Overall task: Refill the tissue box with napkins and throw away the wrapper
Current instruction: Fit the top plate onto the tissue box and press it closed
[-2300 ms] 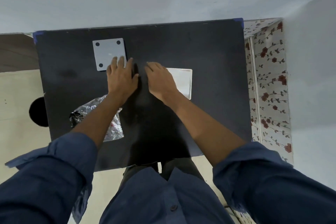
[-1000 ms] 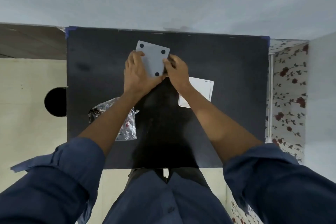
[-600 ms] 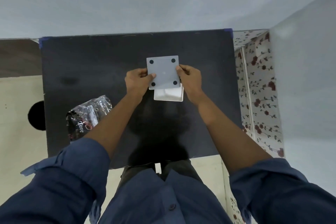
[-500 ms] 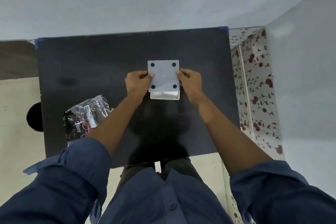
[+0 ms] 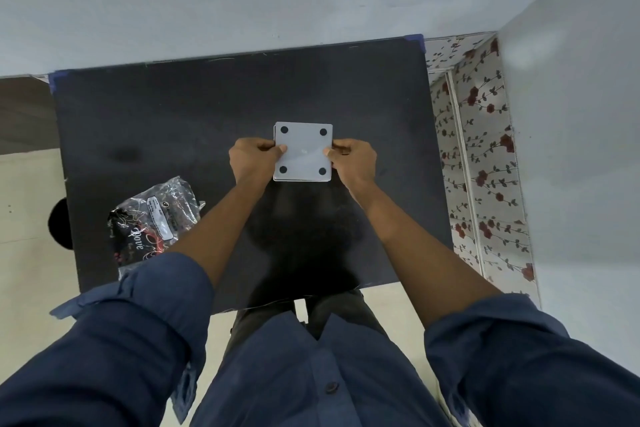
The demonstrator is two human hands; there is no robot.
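A square grey tissue-box base panel [image 5: 303, 151] with four black round feet lies flat over the white box in the middle of the black table [image 5: 173, 121]. The box beneath is almost fully covered; only a thin white edge shows. My left hand [image 5: 252, 158] pinches the panel's left edge and my right hand [image 5: 355, 159] pinches its right edge. The crumpled clear plastic napkin wrapper [image 5: 152, 222], printed in black and red, lies at the table's front left, apart from both hands. No napkins are visible.
A pale wall runs behind the table and another stands at the right. A floral-patterned surface [image 5: 481, 156] fills the gap right of the table. A round black object [image 5: 59, 224] sits on the floor by the table's left edge.
Both hands carried the grey panel from the table's far left over to the white box and lowered it on top, covering the box. The wrapper stayed in place.
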